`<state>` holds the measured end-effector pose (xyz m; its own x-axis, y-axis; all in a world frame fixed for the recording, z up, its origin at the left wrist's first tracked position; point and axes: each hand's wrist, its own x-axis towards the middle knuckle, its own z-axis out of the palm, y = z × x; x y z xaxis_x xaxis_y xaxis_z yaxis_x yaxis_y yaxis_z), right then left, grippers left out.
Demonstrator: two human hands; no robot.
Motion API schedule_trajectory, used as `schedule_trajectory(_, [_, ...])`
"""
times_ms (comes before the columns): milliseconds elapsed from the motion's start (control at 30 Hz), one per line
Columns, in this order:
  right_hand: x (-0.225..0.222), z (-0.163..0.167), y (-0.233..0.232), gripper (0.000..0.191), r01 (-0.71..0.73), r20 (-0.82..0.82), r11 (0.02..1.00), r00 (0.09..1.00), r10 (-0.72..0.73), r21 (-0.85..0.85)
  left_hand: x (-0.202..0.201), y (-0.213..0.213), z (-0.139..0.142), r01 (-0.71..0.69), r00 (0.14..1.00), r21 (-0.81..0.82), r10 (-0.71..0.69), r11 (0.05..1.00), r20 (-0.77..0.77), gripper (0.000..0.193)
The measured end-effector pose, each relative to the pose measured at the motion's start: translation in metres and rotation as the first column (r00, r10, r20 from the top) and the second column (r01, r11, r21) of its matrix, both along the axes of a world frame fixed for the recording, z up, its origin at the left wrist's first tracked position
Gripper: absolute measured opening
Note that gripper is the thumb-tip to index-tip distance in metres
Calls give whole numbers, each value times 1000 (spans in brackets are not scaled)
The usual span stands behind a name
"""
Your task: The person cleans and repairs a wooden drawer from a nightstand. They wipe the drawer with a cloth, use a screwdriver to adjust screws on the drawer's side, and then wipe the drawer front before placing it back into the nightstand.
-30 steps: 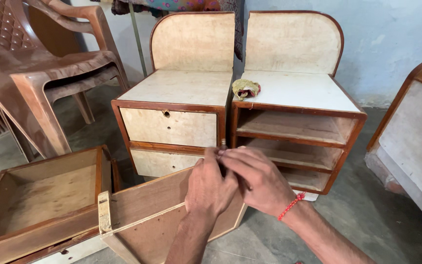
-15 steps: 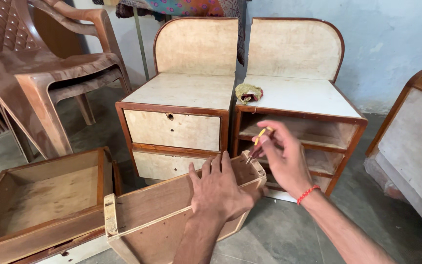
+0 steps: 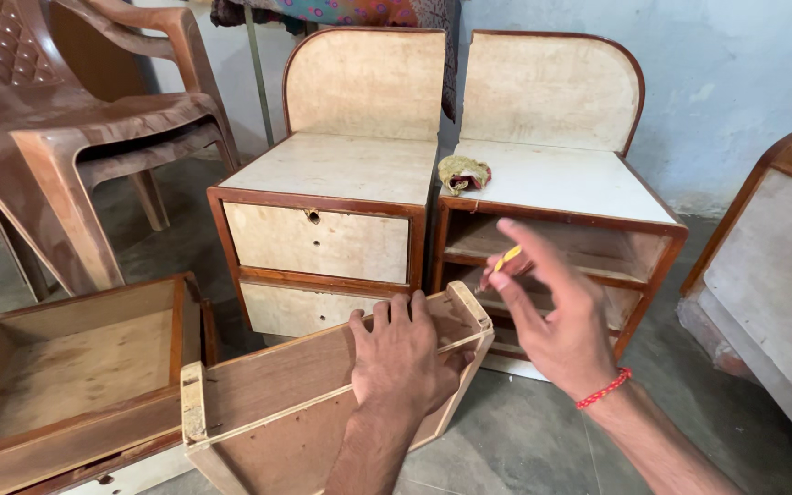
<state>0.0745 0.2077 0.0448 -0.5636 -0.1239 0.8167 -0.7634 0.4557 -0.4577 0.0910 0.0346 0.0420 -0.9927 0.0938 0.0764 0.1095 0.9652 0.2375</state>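
1. The left hand [image 3: 403, 353] lies palm down with fingers curled over the top edge of a loose wooden drawer [image 3: 323, 403], gripping its side panel.
2. That drawer stands tilted on the floor [image 3: 543, 440], just in front of two bedside cabinets, its open side turned toward the camera.
3. The right hand [image 3: 556, 316] is raised just to the right of the drawer's far corner, not touching it. Thumb and forefinger pinch a small yellow and red pencil-like tool [image 3: 504, 263]; the other fingers are loosely spread.
4. A red thread bracelet [image 3: 603, 389] circles the right wrist.
5. A second drawer [image 3: 66, 367] lies flat on the floor to the left, open side up.
6. The left cabinet [image 3: 323, 229] has both drawers in place; the right cabinet [image 3: 561, 229] shows open shelves.
7. A crumpled cloth [image 3: 462, 173] rests on the right cabinet's top, near the seam between the two.
8. Stacked brown plastic chairs [image 3: 75, 119] stand at the upper left.
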Motion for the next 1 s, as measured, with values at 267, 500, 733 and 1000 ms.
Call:
schedule_trajectory(267, [-2,-14,-20,57,87,79,989,992,-97,117,3,-3,3,-17,996,24,19,1000,-88,95])
schedule_trajectory(500, [8,11,0,59,38,-133,988,991,-18,148,6,1,1,5,998,10,-5,1000,-65,91])
schedule_trajectory(733, [10,-7,-23,58,169,227,986,960,-167,12,8,2,1,2,994,40,2,999,-112,96])
schedule_trajectory(1000, [2,11,6,55,16,-9,990,1000,-15,141,6,2,1,4,998,2,-4,1000,-67,95])
